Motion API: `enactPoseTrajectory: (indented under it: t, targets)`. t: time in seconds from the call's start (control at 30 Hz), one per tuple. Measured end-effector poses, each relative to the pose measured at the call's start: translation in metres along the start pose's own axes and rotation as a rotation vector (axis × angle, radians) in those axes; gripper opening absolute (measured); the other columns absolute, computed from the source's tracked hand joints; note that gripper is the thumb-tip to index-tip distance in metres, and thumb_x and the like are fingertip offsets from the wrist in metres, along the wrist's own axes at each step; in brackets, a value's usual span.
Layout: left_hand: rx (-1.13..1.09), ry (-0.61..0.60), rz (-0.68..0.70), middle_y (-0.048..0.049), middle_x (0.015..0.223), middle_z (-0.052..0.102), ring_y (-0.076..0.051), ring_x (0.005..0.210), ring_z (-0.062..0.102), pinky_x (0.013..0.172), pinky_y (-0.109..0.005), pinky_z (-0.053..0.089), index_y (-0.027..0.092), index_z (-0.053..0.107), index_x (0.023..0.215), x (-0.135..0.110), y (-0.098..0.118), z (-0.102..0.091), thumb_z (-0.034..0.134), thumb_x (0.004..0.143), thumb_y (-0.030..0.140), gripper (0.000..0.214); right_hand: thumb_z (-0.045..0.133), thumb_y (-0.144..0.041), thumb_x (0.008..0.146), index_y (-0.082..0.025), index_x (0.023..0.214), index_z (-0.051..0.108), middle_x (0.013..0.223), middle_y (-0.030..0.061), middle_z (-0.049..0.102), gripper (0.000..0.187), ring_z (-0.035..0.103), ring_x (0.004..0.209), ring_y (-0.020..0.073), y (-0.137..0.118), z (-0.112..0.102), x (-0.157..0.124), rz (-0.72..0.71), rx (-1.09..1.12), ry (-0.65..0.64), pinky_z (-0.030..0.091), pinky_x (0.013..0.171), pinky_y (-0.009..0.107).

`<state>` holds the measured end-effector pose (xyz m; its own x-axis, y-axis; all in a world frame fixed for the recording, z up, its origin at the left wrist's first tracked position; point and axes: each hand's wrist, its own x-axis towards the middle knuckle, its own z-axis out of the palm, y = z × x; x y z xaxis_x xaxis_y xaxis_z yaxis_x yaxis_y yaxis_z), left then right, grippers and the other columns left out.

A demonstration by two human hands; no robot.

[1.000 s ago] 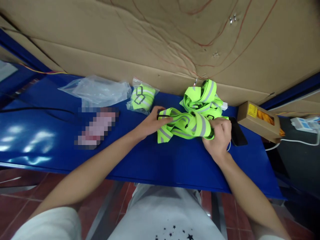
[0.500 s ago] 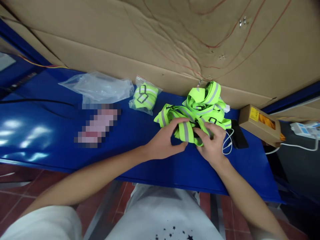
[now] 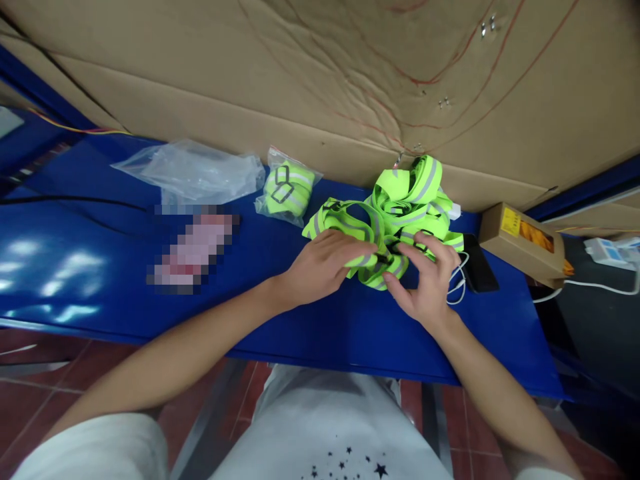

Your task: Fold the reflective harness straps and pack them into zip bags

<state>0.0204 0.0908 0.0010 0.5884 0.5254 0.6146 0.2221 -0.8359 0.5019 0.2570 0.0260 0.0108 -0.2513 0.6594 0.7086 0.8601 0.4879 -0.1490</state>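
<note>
A neon-yellow reflective strap [image 3: 381, 275] with a grey stripe lies partly coiled between my hands. My left hand [image 3: 325, 267] is closed on a folded part of it, the palm turned down. On the other side, my right hand [image 3: 427, 277] has thumb and fingers apart, close to the coil's right edge; whether a fingertip touches it I cannot tell. Behind them spreads a heap of the same reflective straps [image 3: 413, 193] with black buckles. To the left, a clear zip bag [image 3: 289, 190] holds a folded yellow strap with two black buckles showing.
Left of the bagged strap lies a clear plastic bag [image 3: 200, 175], with a blurred pink item [image 3: 195, 252] before it. A black phone [image 3: 479, 267], a white cable [image 3: 457, 283] and a cardboard box [image 3: 523, 243] stand at the right. Cardboard [image 3: 240, 107] walls the table's back.
My left hand has turned palm down over the strap and folded it. My right hand's fingers have spread and drawn away from the coil. The camera has shifted slightly.
</note>
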Motion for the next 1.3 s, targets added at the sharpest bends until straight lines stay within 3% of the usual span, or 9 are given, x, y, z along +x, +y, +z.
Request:
enactPoseTrajectory:
  t: [0.1,0.27,0.4,0.5,0.6,0.73,0.9,1.03,1.3]
  targets:
    - [0.100,-0.057,0.212,-0.0030,0.124,0.076,-0.019,0.124,0.068,0.107,-0.038,0.051,0.029,0.069,0.119,-0.002,-0.001,-0.004,0.055,0.099,0.015,0.028,0.066,-0.045,0.095,-0.027,0.145,0.047,0.142,0.0155,0.057,0.057,0.057,0.132,0.0358,0.001,-0.003,0.007,0.025,0.150,-0.059,0.045,0.106,0.053]
    - [0.234,0.267,0.330,-0.0052,0.113,0.077,-0.018,0.109,0.072,0.094,-0.031,0.057,0.022,0.069,0.107,0.000,-0.003,-0.005,0.070,0.094,0.020,0.013,0.068,-0.040,0.096,-0.026,0.146,0.048,0.135,0.0113,0.066,0.056,0.064,0.122,0.0287,0.001,-0.003,0.009,0.098,0.463,-0.333,0.051,0.102,0.046]
    - [0.334,0.278,0.403,-0.0059,0.108,0.075,-0.019,0.105,0.072,0.086,-0.030,0.056,0.022,0.067,0.105,0.002,-0.003,-0.006,0.066,0.093,0.016,0.013,0.075,-0.043,0.090,-0.026,0.147,0.047,0.139,0.0122,0.062,0.066,0.059,0.127,0.0304,-0.003,0.000,0.005,0.124,0.503,-0.388,0.049,0.107,0.048]
    - [0.391,0.183,0.332,-0.0067,0.108,0.072,-0.019,0.099,0.072,0.082,-0.030,0.055,0.022,0.063,0.107,0.003,-0.002,-0.010,0.054,0.092,0.007,0.023,0.078,-0.043,0.087,-0.025,0.148,0.046,0.137,0.0134,0.060,0.071,0.058,0.128,0.0314,-0.002,0.003,0.004,0.106,0.439,-0.394,0.050,0.107,0.048]
    - [0.390,-0.099,0.226,-0.0107,0.121,0.067,-0.024,0.111,0.068,0.093,-0.037,0.055,0.021,0.060,0.119,0.005,-0.003,-0.012,0.053,0.084,0.001,0.041,0.071,-0.030,0.091,-0.022,0.148,0.047,0.130,0.0146,0.060,0.063,0.059,0.123,0.0323,0.005,0.006,0.002,0.041,0.296,-0.384,0.051,0.104,0.048]
    - [0.209,-0.401,0.107,-0.0203,0.148,0.050,-0.035,0.137,0.053,0.111,-0.051,0.047,0.017,0.051,0.137,0.006,-0.005,-0.011,0.068,0.084,0.023,0.055,0.062,-0.011,0.087,-0.019,0.146,0.050,0.127,0.0166,0.059,0.061,0.056,0.117,0.0362,0.017,0.005,0.002,-0.007,0.019,-0.367,0.048,0.098,0.052]
    - [0.036,-0.285,0.076,-0.0200,0.140,0.055,-0.035,0.135,0.054,0.108,-0.050,0.049,0.018,0.051,0.140,0.008,-0.004,-0.009,0.063,0.094,0.055,0.061,0.062,-0.009,0.084,-0.017,0.150,0.043,0.128,0.0180,0.056,0.068,0.054,0.113,0.0352,0.011,0.001,0.003,-0.065,-0.084,-0.364,0.045,0.091,0.048]
    - [0.031,-0.115,-0.045,-0.0153,0.128,0.061,-0.027,0.123,0.061,0.103,-0.042,0.052,0.018,0.056,0.130,0.009,0.001,-0.005,0.059,0.098,0.034,0.036,0.063,-0.011,0.084,-0.015,0.149,0.041,0.126,0.0178,0.056,0.069,0.053,0.114,0.0343,0.001,0.001,0.001,-0.098,-0.084,-0.321,0.044,0.093,0.046]
    - [0.315,-0.154,-0.040,-0.0131,0.125,0.066,-0.028,0.114,0.067,0.096,-0.040,0.056,0.015,0.059,0.125,0.006,0.009,0.003,0.067,0.090,0.024,0.037,0.066,-0.015,0.084,-0.013,0.153,0.038,0.126,0.0179,0.058,0.074,0.054,0.110,0.0341,-0.002,0.007,-0.002,-0.108,-0.059,-0.372,0.044,0.092,0.046]
